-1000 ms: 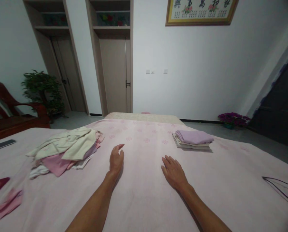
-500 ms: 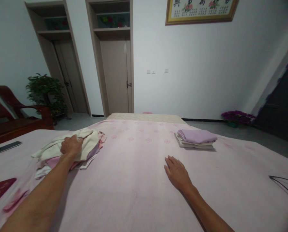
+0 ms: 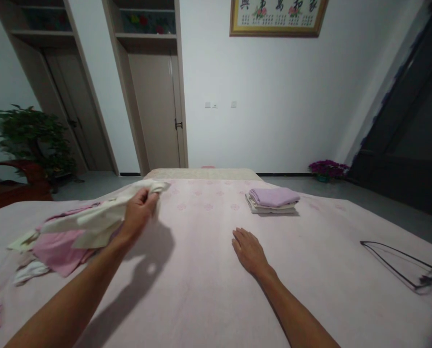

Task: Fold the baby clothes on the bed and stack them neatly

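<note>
Pink flower-print bedsheet [image 3: 216, 290] fills pretty much the whole view. Messy heap of pink and white cloths [image 3: 52, 246] sits far left on it. Left hand [image 3: 138, 215] is pinching a cream-coloured cloth [image 3: 93, 222], lifted off that heap. Right hand [image 3: 250, 251] lies flat, fingers loose, holding nothing.

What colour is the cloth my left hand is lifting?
Cream soft cloth, clearest in the head view.
</note>
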`<action>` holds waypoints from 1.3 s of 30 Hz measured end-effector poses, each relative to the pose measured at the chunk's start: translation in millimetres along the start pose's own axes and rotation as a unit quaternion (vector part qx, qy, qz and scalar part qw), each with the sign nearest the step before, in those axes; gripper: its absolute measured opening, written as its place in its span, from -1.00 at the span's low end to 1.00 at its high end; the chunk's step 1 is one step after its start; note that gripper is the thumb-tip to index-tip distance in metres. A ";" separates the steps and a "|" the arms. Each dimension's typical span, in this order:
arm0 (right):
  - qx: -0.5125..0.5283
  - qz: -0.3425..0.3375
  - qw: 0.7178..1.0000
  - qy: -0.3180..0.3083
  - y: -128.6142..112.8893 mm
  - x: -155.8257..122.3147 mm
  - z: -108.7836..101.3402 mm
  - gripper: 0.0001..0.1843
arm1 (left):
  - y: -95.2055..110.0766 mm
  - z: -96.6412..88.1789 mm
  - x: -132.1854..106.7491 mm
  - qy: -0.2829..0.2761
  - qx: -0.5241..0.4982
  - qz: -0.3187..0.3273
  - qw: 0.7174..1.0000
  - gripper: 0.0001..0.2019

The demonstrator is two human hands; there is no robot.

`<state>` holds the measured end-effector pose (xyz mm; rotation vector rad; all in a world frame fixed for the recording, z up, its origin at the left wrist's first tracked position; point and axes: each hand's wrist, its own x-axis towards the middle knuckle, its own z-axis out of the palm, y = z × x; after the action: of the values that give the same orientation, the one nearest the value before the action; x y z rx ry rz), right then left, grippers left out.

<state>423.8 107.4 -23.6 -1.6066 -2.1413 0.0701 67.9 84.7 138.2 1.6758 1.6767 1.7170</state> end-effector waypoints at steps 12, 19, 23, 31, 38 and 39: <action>0.444 0.115 0.885 0.079 26.9 5.9 -2.0 -0.35 | -58.2 63.7 -85.1 -0.271 0.187 0.049 0.943 -0.67; 0.203 0.038 0.978 0.034 14.4 4.8 -13.6 -0.58 | -105.6 54.6 -94.8 -0.251 0.339 0.038 0.906 -0.68; 0.047 0.042 0.998 0.025 2.0 1.8 -19.5 -0.56 | -105.0 57.4 -103.5 -0.231 0.338 0.083 0.909 -0.74; -0.009 0.052 0.998 0.041 -4.8 -0.7 -13.3 -0.88 | -96.5 58.8 -107.2 -0.205 0.337 0.093 0.914 -0.86; 0.268 0.119 0.953 0.077 -14.7 -0.8 -15.1 -0.80 | -67.1 67.5 -125.5 -0.204 0.130 0.109 0.964 -0.79; 0.324 0.117 0.934 0.093 -18.1 -1.0 -15.5 -0.79 | -60.8 71.5 -130.5 -0.214 0.081 0.094 0.969 -0.77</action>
<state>413.8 97.2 -4.5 -1.3810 -1.5395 0.6096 135.3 42.5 -1.5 2.1522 1.5241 1.1849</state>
